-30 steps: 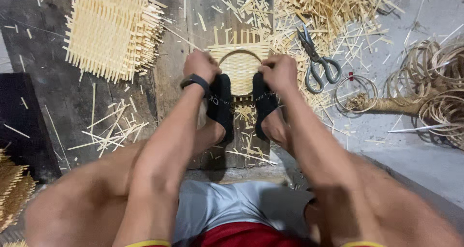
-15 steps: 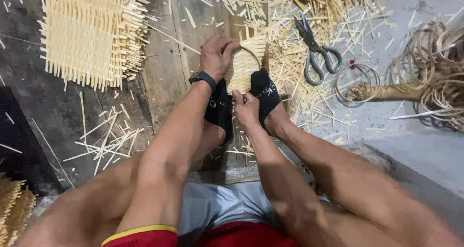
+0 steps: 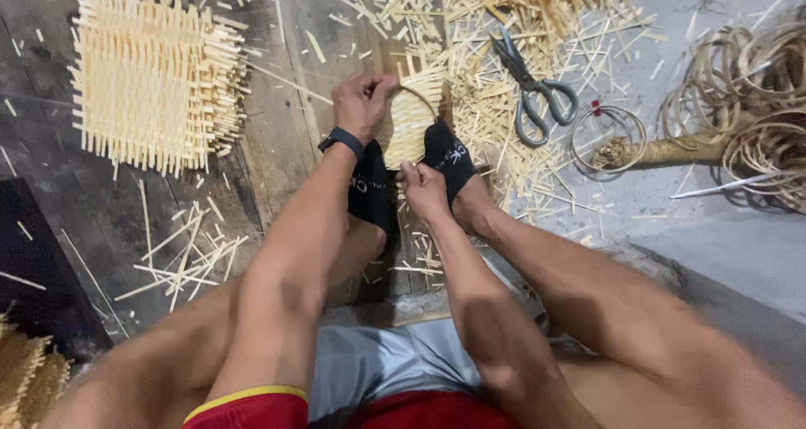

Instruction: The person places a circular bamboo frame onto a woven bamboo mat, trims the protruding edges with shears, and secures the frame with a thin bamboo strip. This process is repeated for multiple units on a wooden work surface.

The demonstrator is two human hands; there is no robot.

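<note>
Watching the head cam feed here. The small woven piece (image 3: 409, 125) sits on the wooden floor (image 3: 285, 135), pinned between the two black-socked feet (image 3: 374, 190), with a thin bent hoop (image 3: 420, 96) arching over its top edge. The left hand (image 3: 361, 103) is curled shut around the hoop's left end at the top corner of the weave. The right hand (image 3: 422, 190) is down low by the bottom edge, fingers pinched closed on what looks like a strip end, though it's too small for me to be sure what exactly is in the pinch.

Progress-wise, my read: the flat weave itself looks finished, strips packed tight with loose ends sticking out at the top. The rim is only partly on, I'd say; the hoop rides along the upper edge and I can't see it tied down anywhere. So the shaping and trimming look like what's left.

Around it: a much bigger square woven mat (image 3: 155, 81) lies well off to the left, scissors (image 3: 533, 89) lie just right of the piece in the offcuts (image 3: 537, 9), and coils of cane (image 3: 756, 102) with a spare ring (image 3: 609, 139) sit far right.
</note>
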